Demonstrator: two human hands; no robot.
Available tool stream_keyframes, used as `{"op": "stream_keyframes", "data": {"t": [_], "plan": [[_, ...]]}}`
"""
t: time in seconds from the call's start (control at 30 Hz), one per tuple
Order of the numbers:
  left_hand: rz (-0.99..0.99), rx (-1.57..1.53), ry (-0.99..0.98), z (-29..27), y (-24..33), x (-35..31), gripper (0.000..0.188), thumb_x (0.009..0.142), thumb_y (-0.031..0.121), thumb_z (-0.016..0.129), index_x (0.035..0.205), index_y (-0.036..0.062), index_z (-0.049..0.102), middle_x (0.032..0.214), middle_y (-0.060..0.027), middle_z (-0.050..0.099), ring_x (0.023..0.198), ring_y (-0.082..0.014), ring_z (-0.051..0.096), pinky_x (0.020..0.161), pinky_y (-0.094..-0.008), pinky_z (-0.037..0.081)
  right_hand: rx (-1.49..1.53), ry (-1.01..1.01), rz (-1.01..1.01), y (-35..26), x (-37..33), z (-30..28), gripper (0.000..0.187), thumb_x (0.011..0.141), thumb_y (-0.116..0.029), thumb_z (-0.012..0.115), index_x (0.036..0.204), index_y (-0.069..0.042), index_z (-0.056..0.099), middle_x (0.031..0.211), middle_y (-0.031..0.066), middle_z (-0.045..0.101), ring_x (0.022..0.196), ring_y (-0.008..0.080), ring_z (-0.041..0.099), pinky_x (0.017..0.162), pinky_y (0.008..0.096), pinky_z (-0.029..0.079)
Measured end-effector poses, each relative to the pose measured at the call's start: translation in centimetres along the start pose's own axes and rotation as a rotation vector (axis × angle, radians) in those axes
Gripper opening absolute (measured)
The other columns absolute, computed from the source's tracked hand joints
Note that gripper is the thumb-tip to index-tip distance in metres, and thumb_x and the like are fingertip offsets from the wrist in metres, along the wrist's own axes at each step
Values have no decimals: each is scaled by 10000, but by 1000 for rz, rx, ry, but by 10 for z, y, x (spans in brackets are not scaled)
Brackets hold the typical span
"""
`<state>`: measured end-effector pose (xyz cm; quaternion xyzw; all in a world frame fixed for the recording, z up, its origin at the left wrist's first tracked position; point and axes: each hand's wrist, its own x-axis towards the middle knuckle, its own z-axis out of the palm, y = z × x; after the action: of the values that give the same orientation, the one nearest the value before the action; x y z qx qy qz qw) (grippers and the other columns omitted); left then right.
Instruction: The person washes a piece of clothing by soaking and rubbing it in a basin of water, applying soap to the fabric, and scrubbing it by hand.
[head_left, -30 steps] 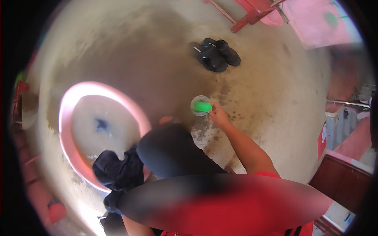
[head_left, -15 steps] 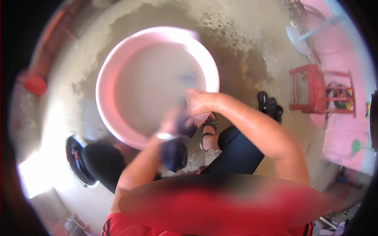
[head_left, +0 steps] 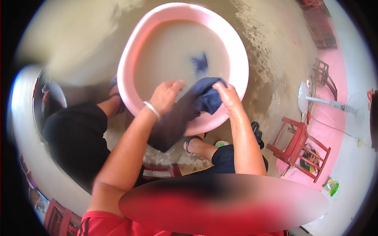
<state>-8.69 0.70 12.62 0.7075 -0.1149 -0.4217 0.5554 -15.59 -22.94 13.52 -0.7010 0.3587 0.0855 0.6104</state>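
Observation:
A dark navy garment (head_left: 171, 122) hangs over the near rim of the round pink basin (head_left: 236, 59), its lower end outside and blurred. My right hand (head_left: 228, 96) is closed on its bunched upper end at the basin's near right. Over the near left part of the basin, my left hand (head_left: 167, 94) wears a pale bangle on its wrist. Its fingers are loosely bent, a little apart from the garment, and hold nothing visible. Cloudy greyish water (head_left: 169, 51) fills the basin. A piece of blue cloth (head_left: 200, 63) shows at its surface.
My sandalled foot (head_left: 193, 144) stands close to the basin's near side. A red wooden stool (head_left: 295, 141) lies on its side at right, near a pale standing fan (head_left: 303, 98). Black slippers (head_left: 257, 135) are on the floor. A round dark-rimmed pan-like thing (head_left: 39, 106) stands at left.
The view has shifted, so the basin appears higher and further right. My hands have moved apart. The garment is now spread between them, with its upper end in my right hand.

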Motion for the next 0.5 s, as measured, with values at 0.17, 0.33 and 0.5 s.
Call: {"op": "stream_keyframes", "data": {"t": [0.17, 0.33, 0.5], "plan": [[-38, 692, -277, 4, -12, -12, 669, 796, 461, 677, 1244, -21, 558, 1145, -225, 631, 1060, -319, 609, 908, -440, 450, 559, 175, 0, 21, 29, -40, 125, 766, -86, 589, 837, 1, 645, 810, 62, 628, 766, 182, 603, 754, 287, 485], [-33, -898, 146, 22, -55, 13, 340, 833, 268, 631, 1050, 7, 618, 926, -92, 669, 839, -208, 659, 768, -306, 517, 470, 125, -149, 9, 19, -11, 372, 706, -2, 503, 1063, -43, 601, 976, 87, 599, 859, 173, 590, 798, 289, 496], [108, -1582, -518, 17, -73, 35, 296, 910, 392, 532, 825, 112, 580, 812, -37, 617, 727, -152, 608, 757, -331, 524, -285, -195, -695, -25, -60, 113, 225, 750, -92, 587, 968, -83, 644, 955, 121, 647, 902, 252, 647, 825, 355, 505]]}}
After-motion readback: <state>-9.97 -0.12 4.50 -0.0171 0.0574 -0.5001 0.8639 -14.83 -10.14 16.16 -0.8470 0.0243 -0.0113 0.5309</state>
